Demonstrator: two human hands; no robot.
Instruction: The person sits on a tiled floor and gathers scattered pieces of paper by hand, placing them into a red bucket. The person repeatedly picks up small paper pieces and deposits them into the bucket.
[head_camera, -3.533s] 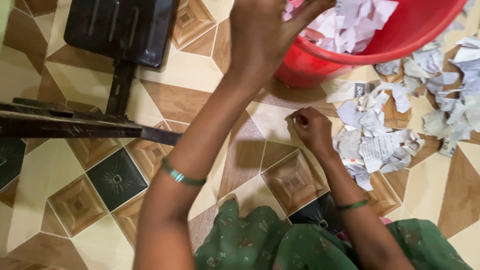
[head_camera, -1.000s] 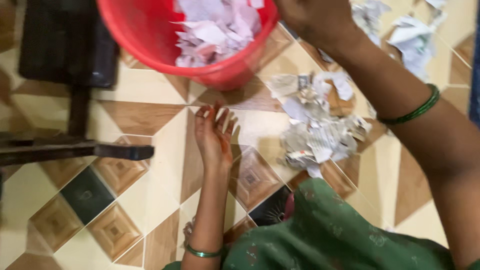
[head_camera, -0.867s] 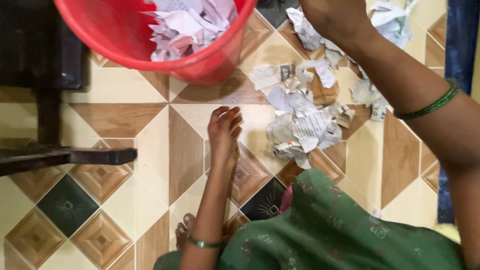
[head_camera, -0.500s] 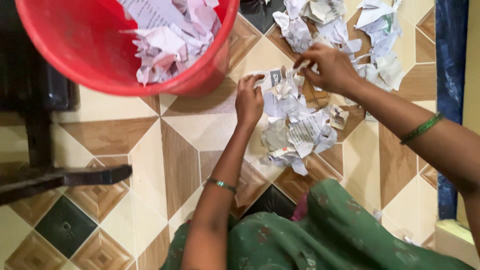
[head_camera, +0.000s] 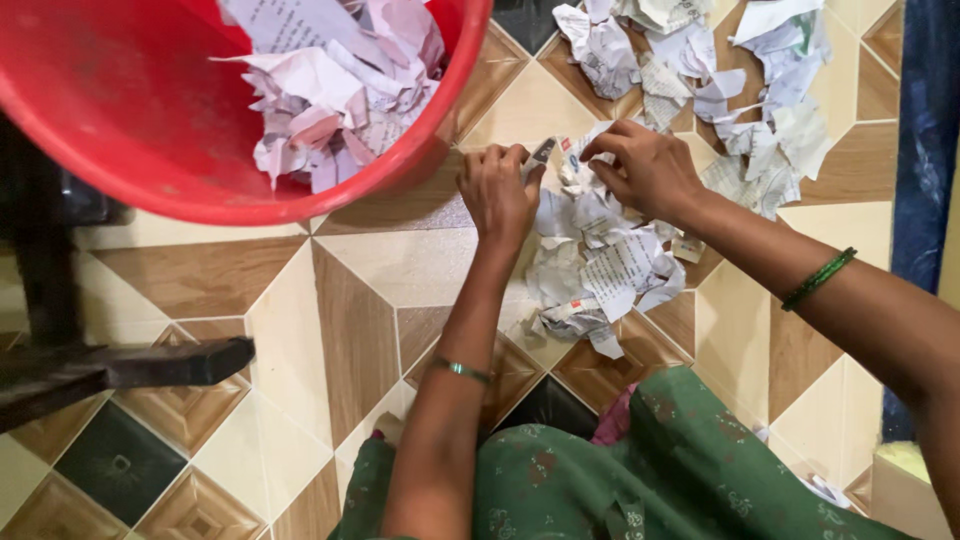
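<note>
The fingers of the left hand (head_camera: 497, 190) curl together and pinch the edge of a crumpled scrap of white printed paper (head_camera: 545, 155), thumb against forefinger, at the near edge of a loose heap of torn and crumpled white paper scraps (head_camera: 600, 255) on the floor. Just beside it, the right hand (head_camera: 645, 168) has its fingertips drawn together and pressed down on a neighbouring scrap at the top of the same heap; whether it grips that scrap or only touches it cannot be told. Each wrist carries a thin green bangle (head_camera: 818, 278). The heap lies on a floor of beige and brown diamond-patterned glazed tiles (head_camera: 390, 260), between the person's green patterned garment (head_camera: 640, 470) below and a second spread of torn paper pieces (head_camera: 740, 90) farther off. To the left of the hands, close to the left one, stands a round red plastic tub (head_camera: 110, 110) partly filled with more crumpled paper. A dark metal bar (head_camera: 120, 368) reaches in from the left edge, well apart from both hands.
</note>
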